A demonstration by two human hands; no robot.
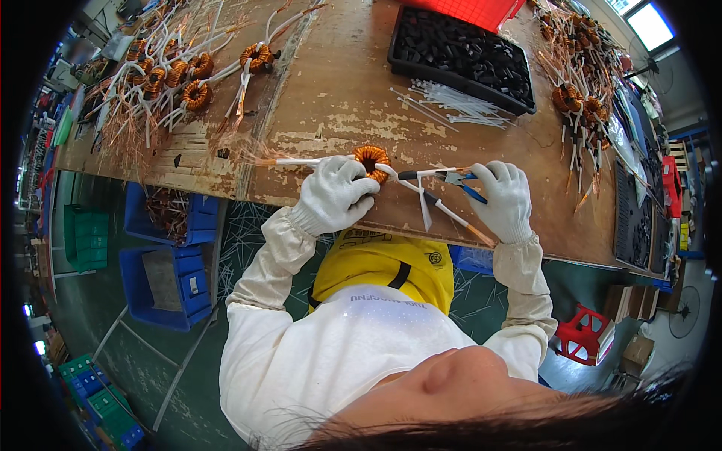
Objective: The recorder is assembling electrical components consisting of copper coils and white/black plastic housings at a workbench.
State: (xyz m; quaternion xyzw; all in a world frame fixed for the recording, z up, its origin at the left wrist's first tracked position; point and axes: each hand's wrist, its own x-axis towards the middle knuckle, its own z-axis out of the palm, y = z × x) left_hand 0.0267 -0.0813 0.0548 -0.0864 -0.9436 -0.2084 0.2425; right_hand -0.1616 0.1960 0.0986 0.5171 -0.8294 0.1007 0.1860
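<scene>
far left: pile of orange copper-wound rings with white leads on worn brown wooden surface. white-gloved left hand: fingers closed on orange copper-wound ring coil, near surface's front edge. black sleeves already sat on coil's right leads; white plastic tie tail hung long, apparently left untrimmed. beyond: loose white plastic ties, black plastic tray of small black parts; nothing seemed to block hands. blue-handled metal pliers at upper lead, gripped by white-gloved right hand's fingers. far right: second ring pile.
</scene>
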